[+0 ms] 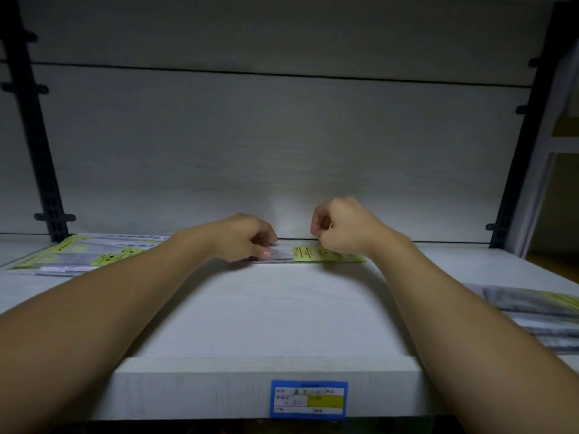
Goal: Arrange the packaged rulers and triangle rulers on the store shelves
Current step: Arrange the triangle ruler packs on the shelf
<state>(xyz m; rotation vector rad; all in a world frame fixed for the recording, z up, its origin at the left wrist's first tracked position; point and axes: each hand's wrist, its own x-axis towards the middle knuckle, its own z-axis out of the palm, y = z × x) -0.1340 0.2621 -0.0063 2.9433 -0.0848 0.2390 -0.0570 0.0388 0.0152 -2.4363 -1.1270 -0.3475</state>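
Clear-plastic ruler packet with yellow-green label (308, 254) lies flat at the shelf (266, 314) back; left grip (247, 238) pinches its end, right grip (340, 225) (fingers curled) holds the other, probably squaring it against the wall.

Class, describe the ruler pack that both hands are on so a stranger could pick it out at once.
Start at the white shelf and go to its back edge. The ruler pack lies flat there, between the left hand and right hand. Unlike the packs left and right, it lies alone.
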